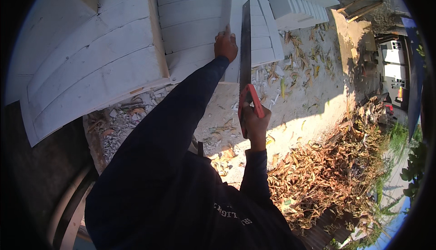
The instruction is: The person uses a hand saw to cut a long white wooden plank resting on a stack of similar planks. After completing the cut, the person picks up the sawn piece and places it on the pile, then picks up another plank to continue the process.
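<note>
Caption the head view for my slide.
Right hand grips a red-handled saw while the left hand rests on a white block.

Red-handled saw [245,64] in right hand [257,122]

Dry leaf heap [322,177], lower right; green plants [414,164], right edge; wooden sticks [364,12], upper right.

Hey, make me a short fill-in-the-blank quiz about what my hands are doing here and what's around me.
1. The right hand grips a ____ with a long toothed blade.
2. Besides black, its handle shows the colour ____.
3. The left hand rests on a long block coloured ____.
4. The big brown heap at lower right is mostly dry ____.

Missing words: saw; red; white; leaves.
</note>
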{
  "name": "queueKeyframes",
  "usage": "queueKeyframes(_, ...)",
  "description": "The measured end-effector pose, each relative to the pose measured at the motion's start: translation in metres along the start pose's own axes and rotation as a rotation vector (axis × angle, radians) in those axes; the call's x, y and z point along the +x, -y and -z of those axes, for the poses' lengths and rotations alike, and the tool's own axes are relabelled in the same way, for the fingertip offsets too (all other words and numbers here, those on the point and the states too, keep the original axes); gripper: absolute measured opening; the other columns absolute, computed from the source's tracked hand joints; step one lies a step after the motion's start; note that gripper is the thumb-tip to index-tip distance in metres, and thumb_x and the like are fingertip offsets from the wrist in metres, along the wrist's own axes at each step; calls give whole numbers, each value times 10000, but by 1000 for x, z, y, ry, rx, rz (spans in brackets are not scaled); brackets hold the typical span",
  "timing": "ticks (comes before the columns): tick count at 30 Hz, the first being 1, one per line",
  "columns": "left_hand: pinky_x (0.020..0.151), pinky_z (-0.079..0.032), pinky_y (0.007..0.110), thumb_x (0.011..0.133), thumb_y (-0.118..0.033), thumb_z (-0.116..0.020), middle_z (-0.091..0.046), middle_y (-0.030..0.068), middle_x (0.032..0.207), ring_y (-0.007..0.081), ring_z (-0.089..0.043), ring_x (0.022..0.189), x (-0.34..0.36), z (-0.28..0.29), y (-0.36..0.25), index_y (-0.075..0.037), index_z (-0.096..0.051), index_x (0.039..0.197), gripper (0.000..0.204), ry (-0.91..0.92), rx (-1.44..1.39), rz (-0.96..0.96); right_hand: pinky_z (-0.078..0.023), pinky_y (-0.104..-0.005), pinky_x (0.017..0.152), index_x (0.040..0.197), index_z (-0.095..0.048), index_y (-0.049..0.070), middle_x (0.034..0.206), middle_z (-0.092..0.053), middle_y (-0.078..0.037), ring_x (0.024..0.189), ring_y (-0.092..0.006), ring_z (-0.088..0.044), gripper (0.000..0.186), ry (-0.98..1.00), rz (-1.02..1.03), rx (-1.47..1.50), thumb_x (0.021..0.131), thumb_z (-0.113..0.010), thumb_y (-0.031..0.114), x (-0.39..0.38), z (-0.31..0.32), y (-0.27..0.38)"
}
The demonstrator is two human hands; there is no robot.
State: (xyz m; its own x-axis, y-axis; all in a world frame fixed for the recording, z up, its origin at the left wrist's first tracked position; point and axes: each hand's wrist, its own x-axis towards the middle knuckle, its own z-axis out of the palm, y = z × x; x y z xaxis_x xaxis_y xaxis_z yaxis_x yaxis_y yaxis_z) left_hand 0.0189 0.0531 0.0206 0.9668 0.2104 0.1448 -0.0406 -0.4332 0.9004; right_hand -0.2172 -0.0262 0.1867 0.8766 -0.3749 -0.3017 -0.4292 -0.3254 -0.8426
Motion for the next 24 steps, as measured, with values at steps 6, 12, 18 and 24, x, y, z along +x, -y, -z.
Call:
queueKeyframes(6, 976, -468, 489, 1008, -149, -539, -648, 278, 1118, 445, -590, 1071, 0, -6, 11, 8, -475, 1494, 515, -46, 21, -29, -373, -305, 525, 774, -633, -39, 604, -553, -15, 563, -83, -464, 260, 28, -46, -17, 934, -674, 161, -3, 9, 37)
queueKeyframes(12, 964, -471, 497, 999, -151, -551, -656, 273, 1105, 441, -598, 1061, -2, -7, 6, 5, -484, 1486, 516, -63, 30, -21, -324, -272, 377, 762, -613, 27, 555, -544, -15, 381, -100, -455, 259, 62, -25, 81, 974, -691, 153, 4, 25, 49)
queueKeyframes(18, 959, -469, 506, 1004, -157, -543, -650, 287, 1098, 452, -596, 1058, -2, -6, 5, 1, -487, 1483, 507, -77, 16, -51, -352, -273, 418, 751, -618, 17, 554, -556, -13, 423, -83, -473, 249, 29, 11, -8, 946, -695, 150, -2, 10, 29)
queueKeyframes(24, 971, -463, 497, 1021, -159, -528, -635, 293, 1113, 447, -593, 1064, -1, 0, 5, 19, -474, 1488, 503, -34, 51, -25, -403, -285, 538, 941, -698, -55, 644, -587, -26, 614, -50, -500, 201, -21, 185, -93, 983, -657, 137, -34, 0, -21)
